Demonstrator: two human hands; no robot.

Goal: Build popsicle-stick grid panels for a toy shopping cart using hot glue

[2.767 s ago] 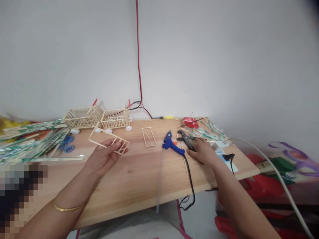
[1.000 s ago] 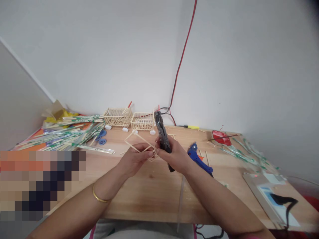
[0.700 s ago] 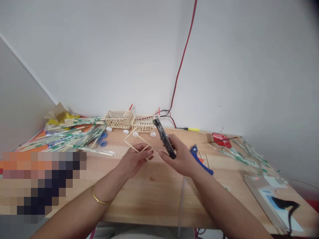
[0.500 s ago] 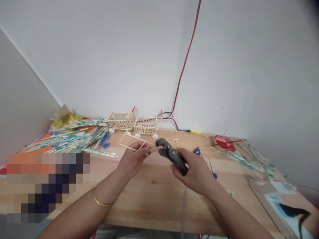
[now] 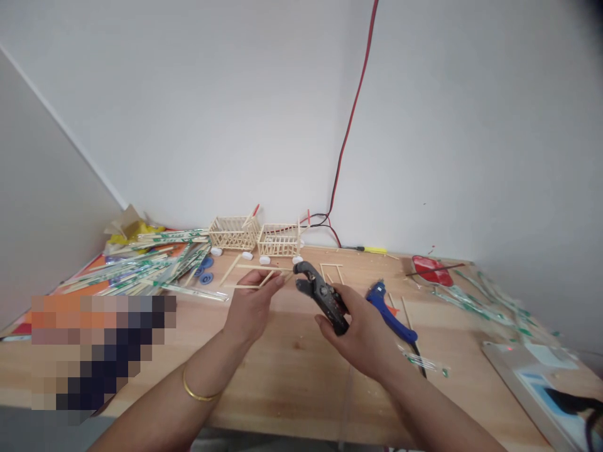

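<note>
My left hand (image 5: 252,307) pinches a thin wooden stick frame (image 5: 254,277) by its near end and holds it a little above the wooden table (image 5: 282,370). My right hand (image 5: 365,336) is wrapped round the handles of black cutting pliers (image 5: 323,295). The pliers' jaws point left at the frame's end, with a small gap between them. A gold bangle sits on my left wrist.
Two stick-built carts with white wheels (image 5: 257,237) stand at the back by the wall. A blue glue gun (image 5: 391,314) lies right of my right hand. Wrapped chopsticks (image 5: 141,267) are heaped at the left. A small stick frame (image 5: 332,273), a red cable (image 5: 351,119) and a red object (image 5: 431,270) are behind.
My right hand took the pliers off the table, raised them upright beside the frame, then tipped them down so the jaws point left at it. The left hand kept holding the frame.
</note>
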